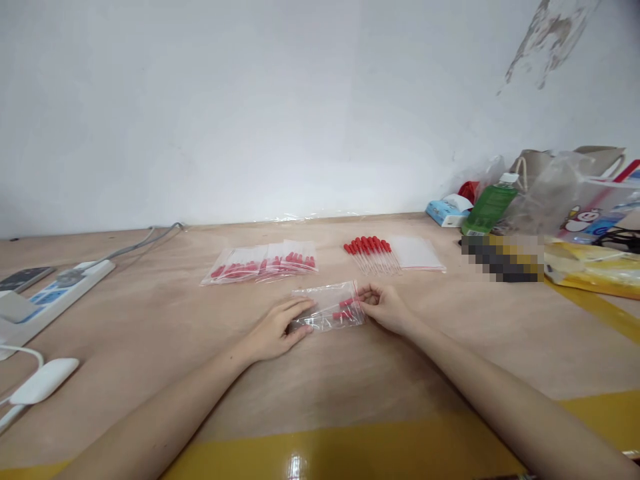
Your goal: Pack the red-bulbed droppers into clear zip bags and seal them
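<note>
A clear zip-lock bag [325, 322] lies in front of me, its red-lined mouth facing right. A few droppers with red bulbs [343, 315] are inside, bulbs near the mouth. My left hand [280, 329] rests at the bag's left end, fingers stretched along the upper edge and thumb apart on the lower edge. At the mouth, my right hand [387, 308] has its thumb and fingers closed on the bag's edge; part of the fingertips is hidden. Beyond lie a fanned row of loose droppers [369, 251] and a stack of flat bags [417, 253].
Filled bags of droppers [260, 261] overlap at the back left. A white power strip [55, 297] and a white plug [46, 382] with cables sit at far left. Tissues [446, 211], a green bottle [493, 205] and a yellow packet [595, 267] crowd the right.
</note>
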`<state>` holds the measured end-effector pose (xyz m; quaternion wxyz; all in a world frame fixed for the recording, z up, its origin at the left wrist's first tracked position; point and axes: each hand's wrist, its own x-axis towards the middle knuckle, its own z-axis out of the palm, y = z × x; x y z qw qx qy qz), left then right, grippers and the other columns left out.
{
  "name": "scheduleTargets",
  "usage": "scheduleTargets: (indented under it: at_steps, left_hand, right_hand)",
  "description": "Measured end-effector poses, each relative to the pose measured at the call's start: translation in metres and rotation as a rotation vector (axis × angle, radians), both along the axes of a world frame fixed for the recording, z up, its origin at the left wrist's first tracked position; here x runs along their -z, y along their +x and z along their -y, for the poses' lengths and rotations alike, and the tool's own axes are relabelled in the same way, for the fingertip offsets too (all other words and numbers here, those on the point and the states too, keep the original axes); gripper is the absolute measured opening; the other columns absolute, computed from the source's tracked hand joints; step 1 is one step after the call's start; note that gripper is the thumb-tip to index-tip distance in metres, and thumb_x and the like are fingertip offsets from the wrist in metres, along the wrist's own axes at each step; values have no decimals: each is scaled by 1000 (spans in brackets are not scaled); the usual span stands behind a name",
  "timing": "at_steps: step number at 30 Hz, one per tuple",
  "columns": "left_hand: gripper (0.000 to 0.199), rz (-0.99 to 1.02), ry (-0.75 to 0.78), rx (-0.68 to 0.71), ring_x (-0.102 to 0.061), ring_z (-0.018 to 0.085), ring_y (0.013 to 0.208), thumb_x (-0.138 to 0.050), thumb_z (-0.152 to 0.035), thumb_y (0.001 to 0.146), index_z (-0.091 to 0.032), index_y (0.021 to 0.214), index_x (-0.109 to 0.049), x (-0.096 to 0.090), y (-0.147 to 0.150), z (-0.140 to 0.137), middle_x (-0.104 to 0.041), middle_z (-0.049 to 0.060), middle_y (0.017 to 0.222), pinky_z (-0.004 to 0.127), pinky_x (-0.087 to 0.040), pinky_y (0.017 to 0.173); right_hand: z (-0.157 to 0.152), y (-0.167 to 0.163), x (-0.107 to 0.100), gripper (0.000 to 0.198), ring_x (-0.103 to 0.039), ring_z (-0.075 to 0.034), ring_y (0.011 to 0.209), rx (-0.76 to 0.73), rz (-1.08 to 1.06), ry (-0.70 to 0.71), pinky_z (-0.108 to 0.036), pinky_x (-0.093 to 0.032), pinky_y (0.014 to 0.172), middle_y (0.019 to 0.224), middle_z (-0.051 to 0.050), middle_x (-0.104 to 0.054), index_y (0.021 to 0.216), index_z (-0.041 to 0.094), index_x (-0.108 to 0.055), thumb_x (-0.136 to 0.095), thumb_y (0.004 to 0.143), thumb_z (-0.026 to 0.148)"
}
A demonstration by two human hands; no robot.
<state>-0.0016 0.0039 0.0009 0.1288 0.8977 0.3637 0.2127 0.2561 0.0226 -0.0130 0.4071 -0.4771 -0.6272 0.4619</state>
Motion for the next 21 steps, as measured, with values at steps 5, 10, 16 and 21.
scheduleTargets:
  at_steps: [5, 10, 16, 21]
  left_hand:
    - [38, -9, 11, -6, -46, 21, 116, -49, -30, 87, -21, 125, -46, 0, 0, 0, -51, 7, 125, 38, -37, 100]
    - [37, -24, 45, 31, -41, 23, 120, -47, -29, 88, -23, 125, -46, 0, 0, 1, -48, 8, 127, 42, -36, 100]
    - [29, -35, 49, 53, -42, 23, 119, -46, -28, 89, -24, 116, -53, 0, 0, 2, -49, 7, 124, 43, -35, 101]
    - [30, -40, 16, 43, -44, 22, 116, -46, -29, 89, -25, 118, -52, 0, 1, 3, -49, 6, 124, 41, -36, 100]
  right_hand:
    - [-3, 6, -4, 21, -45, -7, 43, -162, 54, -91, -19, -35, 43, 53, 4, -54, 78, 15, -59, -57, 70, 35]
    - [-41, 22, -11, 12, -53, -11, 57, 175, 330, 192, -22, -41, 55, 65, -1, -61, 73, 15, -61, -57, 68, 25]
    - [-94, 9, -20, 9, -58, -16, 76, 450, 668, 292, -27, -41, 72, 76, -6, -64, 71, 15, -61, -53, 69, 19]
    - [-112, -5, -20, 6, -57, -18, 69, 494, 676, 217, -28, -39, 64, 65, -7, -58, 61, 13, -54, -51, 65, 12]
